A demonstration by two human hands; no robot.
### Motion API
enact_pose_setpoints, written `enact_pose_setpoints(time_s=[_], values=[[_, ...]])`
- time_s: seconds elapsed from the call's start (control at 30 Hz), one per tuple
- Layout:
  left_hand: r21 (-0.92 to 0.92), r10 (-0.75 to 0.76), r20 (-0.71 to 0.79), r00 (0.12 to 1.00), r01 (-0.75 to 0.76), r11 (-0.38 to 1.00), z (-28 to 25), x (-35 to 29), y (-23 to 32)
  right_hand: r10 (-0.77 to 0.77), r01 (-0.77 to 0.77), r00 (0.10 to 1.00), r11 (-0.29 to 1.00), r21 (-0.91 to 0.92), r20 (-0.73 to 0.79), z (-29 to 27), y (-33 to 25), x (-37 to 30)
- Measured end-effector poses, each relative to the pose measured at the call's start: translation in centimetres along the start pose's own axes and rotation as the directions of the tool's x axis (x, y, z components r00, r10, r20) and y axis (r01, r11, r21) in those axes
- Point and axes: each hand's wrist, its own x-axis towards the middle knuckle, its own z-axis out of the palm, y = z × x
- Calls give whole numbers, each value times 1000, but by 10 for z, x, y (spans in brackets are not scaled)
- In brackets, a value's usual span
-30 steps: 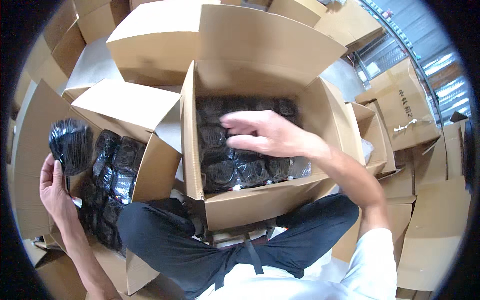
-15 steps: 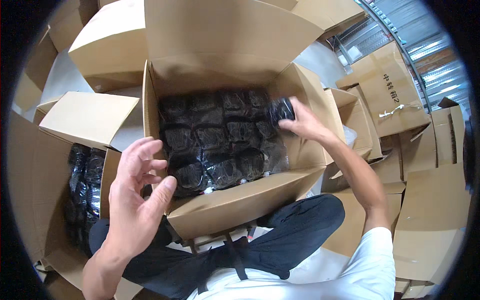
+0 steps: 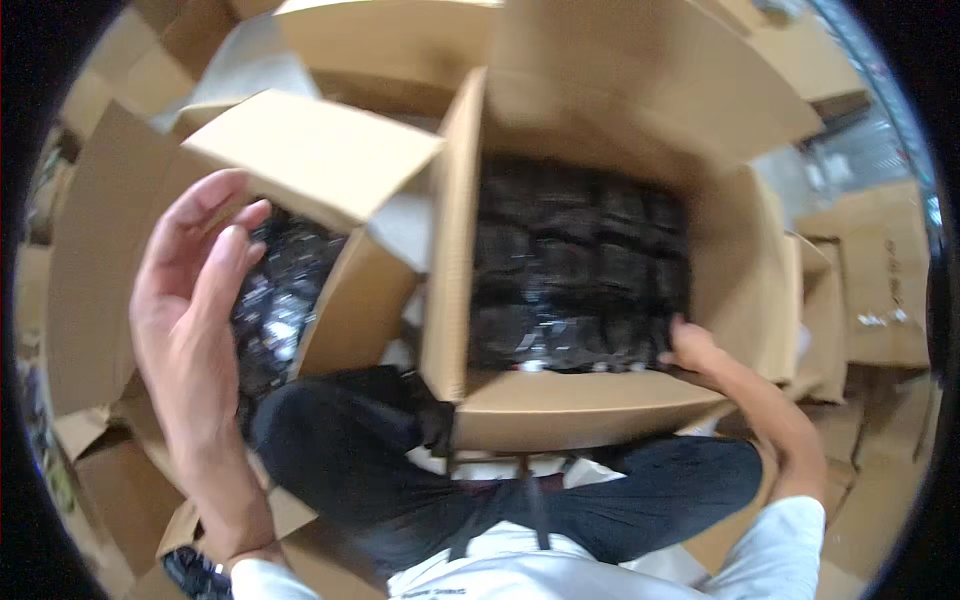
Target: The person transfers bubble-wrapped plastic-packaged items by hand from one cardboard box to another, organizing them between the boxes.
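Observation:
A large cardboard box (image 3: 590, 405) stands in front of me, with rows of black packs (image 3: 570, 255) in clear, shiny plastic wrap inside it. At its near right corner, my right hand (image 3: 698, 350) closes its thumb and fingers on one black wrapped pack (image 3: 655, 338), low among the others; blur softens the fingertips. My left hand (image 3: 190, 300) is raised over a second cardboard box (image 3: 355, 310) on the left, holding nothing, with thumb and fingers apart and curved. More shiny black wrapped packs (image 3: 285, 320) lie in that left box, partly behind the hand.
The big box's tall back flap (image 3: 640, 80) stands up, and a pale flap (image 3: 315, 150) of the left box sticks out between the two boxes. More cartons (image 3: 865, 290) are stacked at the right, and another open carton (image 3: 390, 40) stands behind. My knees (image 3: 320, 430) flank the near side.
The view has swung left, so the big box sits further right. My right hand has lowered the black pack into the near right corner. My left hand has moved left, over the other box.

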Motion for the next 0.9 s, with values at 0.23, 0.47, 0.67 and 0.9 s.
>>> enact_pose_setpoints(time_s=[0.23, 0.47, 0.67, 0.9], values=[[320, -174, 86, 981, 139, 937, -44, -51, -40, -153, 166, 985, 961, 221, -77, -6, 18, -10], [541, -95, 284, 954, -77, 837, -57, -92, -39, 44, 461, 731, 705, 539, -681, -72, 9, -104], [646, 24, 246, 969, -182, 742, -9, -102, -16, 790, 185, 381, 444, 877, -480, 77, 81, -233], [687, 32, 278, 960, -222, 692, -2, -95, -19, 840, -484, 521, 146, 863, 150, 406, 20, -216]])
